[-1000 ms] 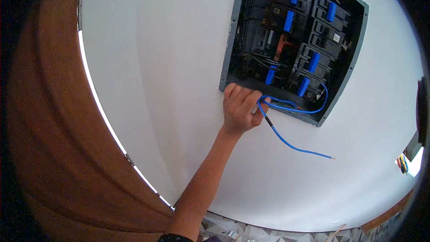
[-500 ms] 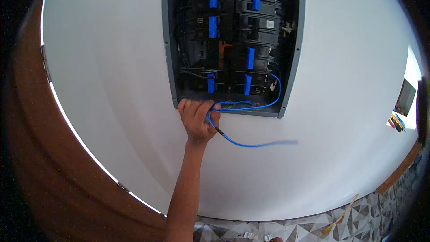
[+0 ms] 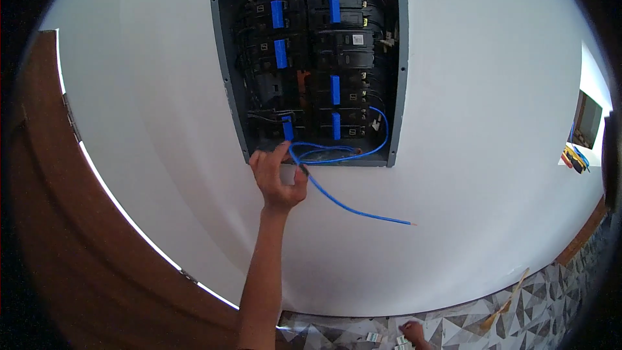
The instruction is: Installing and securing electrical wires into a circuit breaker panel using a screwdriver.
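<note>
In an open grey electrical panel box (image 3: 400,58), rows of black circuit breakers (image 3: 343,40) carry blue handles. A blue wire (image 3: 363,212) leaves the lower right breakers, loops along the box's bottom edge and bends down past my left hand (image 3: 277,178). My left hand is at the lower left corner of the box, with the thumb by a black band on the wire and the index fingertip near the lowest left blue handle. The wire's free end shows bare copper and points right. Small and low in view, my right hand (image 3: 413,332) has curled fingers; what they hold cannot be made out.
White wall (image 3: 466,188) surrounds the box. A brown door (image 3: 84,233) stands on the left. Coloured-handled tools (image 3: 575,159) rest at a recess on the right. Below, a broom (image 3: 505,304) and small white pieces (image 3: 373,337) lie on the patterned tile floor (image 3: 453,324).
The box has shifted left and slightly down in view. My left hand's fingers have loosened and spread more around the wire, whose free end has dropped. My right hand has come further into view.
</note>
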Motion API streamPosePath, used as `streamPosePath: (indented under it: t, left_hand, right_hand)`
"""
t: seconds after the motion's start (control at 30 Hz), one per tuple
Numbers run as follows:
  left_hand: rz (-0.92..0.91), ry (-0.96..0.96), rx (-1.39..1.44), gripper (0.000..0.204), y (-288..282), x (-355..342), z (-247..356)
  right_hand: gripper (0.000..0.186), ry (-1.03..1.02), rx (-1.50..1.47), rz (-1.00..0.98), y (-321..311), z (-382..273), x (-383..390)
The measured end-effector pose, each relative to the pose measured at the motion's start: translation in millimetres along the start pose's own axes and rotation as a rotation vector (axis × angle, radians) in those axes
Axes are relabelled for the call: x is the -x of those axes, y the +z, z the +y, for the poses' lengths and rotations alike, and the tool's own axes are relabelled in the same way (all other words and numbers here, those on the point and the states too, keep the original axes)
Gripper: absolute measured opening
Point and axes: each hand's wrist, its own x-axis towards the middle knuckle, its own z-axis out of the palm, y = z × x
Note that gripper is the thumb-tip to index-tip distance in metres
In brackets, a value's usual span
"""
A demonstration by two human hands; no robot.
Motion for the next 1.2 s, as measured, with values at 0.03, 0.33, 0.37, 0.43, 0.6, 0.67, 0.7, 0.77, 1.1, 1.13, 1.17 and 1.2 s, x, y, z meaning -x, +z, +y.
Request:
streamPosePath:
  t: [0.03, 0.33, 0.37, 0.43, 0.6, 0.67, 0.7, 0.77, 1.1, 1.13, 1.17, 1.2]
  left_hand:
    - [-0.005, -0.004, 0.005, 0.021, -4, -3, 4]
    - [-0.046, -0.081, 0.318, 0.019, -73, -80, 81]
    - [-0.274, -0.033, 0.184, 0.018, -71, -97, 93]
    - [-0.510, 0.007, 0.036, 0.017, -71, -113, 97]
    - [-0.780, -0.267, -0.211, 0.030, -58, -91, 64]
    - [-0.810, -0.302, -0.176, 0.030, -53, -85, 53]
    - [-0.833, -0.340, -0.124, 0.031, -48, -85, 50]
    - [-0.867, -0.422, -0.037, 0.031, -43, -92, 45]
    - [-0.635, -0.460, -0.092, 0.023, -25, -81, 42]
    - [-0.639, -0.464, -0.097, 0.023, -26, -77, 40]
    - [-0.658, -0.390, -0.126, 0.023, -24, -76, 39]
    - [-0.676, -0.315, -0.155, 0.024, -22, -75, 39]
  right_hand:
    - [0.036, 0.075, 0.012, 0.063, -18, -15, -8]
    - [0.019, -0.176, -0.519, 0.693, -375, -258, 10]
    - [0.016, -0.263, -0.470, 0.658, -403, -322, 31]
    - [0.030, -0.522, -0.403, 0.529, -430, -414, 63]
    - [0.039, -0.862, 0.053, 0.312, -428, -550, 92]
    - [0.043, -0.863, 0.304, 0.257, -421, -572, 81]
    - [0.043, -0.853, 0.301, 0.262, -419, -578, 75]
    - [0.053, -0.820, 0.411, 0.245, -409, -586, 59]
    - [0.065, -0.770, 0.440, 0.308, -374, -595, 20]
    - [0.065, -0.749, 0.433, 0.313, -374, -597, 19]
    - [0.065, -0.721, 0.428, 0.324, -375, -597, 17]
    - [0.065, -0.717, 0.428, 0.323, -373, -597, 14]
